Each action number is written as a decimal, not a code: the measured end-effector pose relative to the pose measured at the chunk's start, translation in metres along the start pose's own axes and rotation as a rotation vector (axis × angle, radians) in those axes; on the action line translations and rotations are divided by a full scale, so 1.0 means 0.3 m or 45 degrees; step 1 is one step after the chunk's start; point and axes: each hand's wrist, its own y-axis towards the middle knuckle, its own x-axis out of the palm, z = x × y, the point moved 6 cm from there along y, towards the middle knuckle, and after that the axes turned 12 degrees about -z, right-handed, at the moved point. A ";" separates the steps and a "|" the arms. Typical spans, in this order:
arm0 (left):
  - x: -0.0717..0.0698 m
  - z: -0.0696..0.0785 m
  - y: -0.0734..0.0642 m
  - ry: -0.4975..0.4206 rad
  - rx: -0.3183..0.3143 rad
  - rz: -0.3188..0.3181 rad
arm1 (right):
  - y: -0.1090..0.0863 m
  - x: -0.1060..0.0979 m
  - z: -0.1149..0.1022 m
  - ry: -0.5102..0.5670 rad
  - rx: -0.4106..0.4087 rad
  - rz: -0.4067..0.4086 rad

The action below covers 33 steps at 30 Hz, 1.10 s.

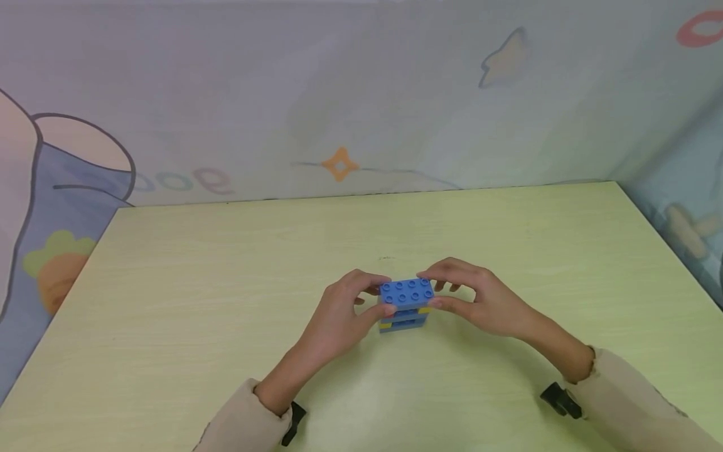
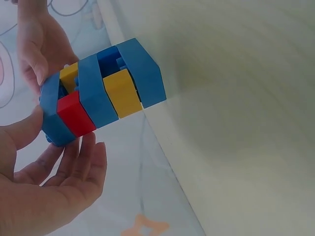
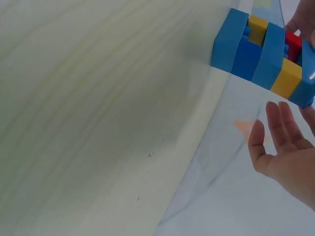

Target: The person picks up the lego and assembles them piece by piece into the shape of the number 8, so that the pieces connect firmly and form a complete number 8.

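Observation:
A small tower of toy building bricks stands on the table, topped by a blue brick [image 1: 407, 292] with two rows of studs. My left hand [image 1: 341, 311] pinches that top brick at its left end, thumb in front and index finger behind. At the other end, my right hand [image 1: 488, 301] holds it the same way. Beneath lie a red brick [image 2: 76, 113] and a yellow brick [image 3: 287, 78], then a middle blue brick [image 2: 98, 93]. Lower come another yellow brick [image 2: 122, 93] and a darker blue one [image 3: 246, 58], above the bottom blue brick [image 2: 142, 73].
The pale wood-grain table [image 1: 198, 282] reaches back to a printed cloth backdrop [image 1: 254, 94]. Small dark marks [image 3: 150, 155] show on the tabletop behind the tower. Black straps [image 1: 561, 400] sit at both cuffs.

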 end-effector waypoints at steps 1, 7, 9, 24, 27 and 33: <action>0.000 0.000 0.000 0.001 0.000 -0.004 | -0.002 0.000 0.001 0.005 0.004 -0.009; -0.004 -0.002 0.001 -0.002 -0.006 -0.010 | -0.003 0.000 0.003 0.023 0.065 -0.041; -0.006 -0.005 0.003 -0.013 -0.006 0.006 | 0.000 0.000 0.006 0.045 0.126 -0.025; -0.024 -0.061 0.019 -0.328 -0.164 0.051 | 0.024 -0.011 0.043 0.327 0.455 0.176; -0.022 -0.075 0.027 -0.348 -0.206 0.022 | 0.030 0.003 0.058 0.501 0.499 0.099; 0.000 -0.111 0.043 -0.312 -0.293 -0.075 | 0.028 0.039 0.095 0.698 0.601 -0.001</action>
